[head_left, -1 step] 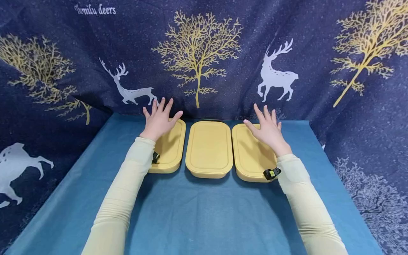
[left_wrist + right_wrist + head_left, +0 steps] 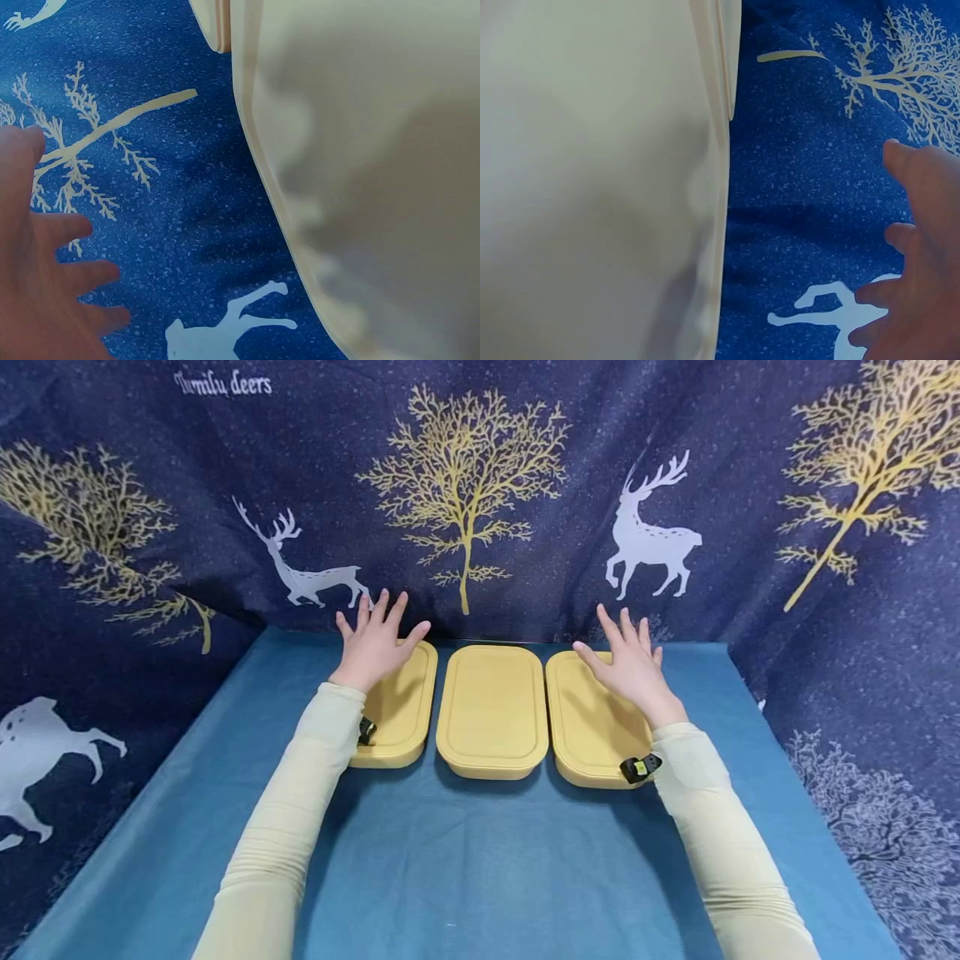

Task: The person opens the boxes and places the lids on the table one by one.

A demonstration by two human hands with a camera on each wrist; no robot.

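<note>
Three yellow lidded boxes stand side by side in the head view: a left box, a middle box and a right box. Over the far part of the left box, my left hand is held with fingers spread, holding nothing. My right hand hovers likewise above the right box, fingers spread and empty. Both hands cast shadows on the lids. In the left wrist view the left hand shows beside the pale lid; the right wrist view shows the right hand and a lid.
A blue cloth covers the table beneath the boxes. Behind them hangs a dark blue curtain printed with trees and deer. Small black wrist devices show at the left cuff and right cuff.
</note>
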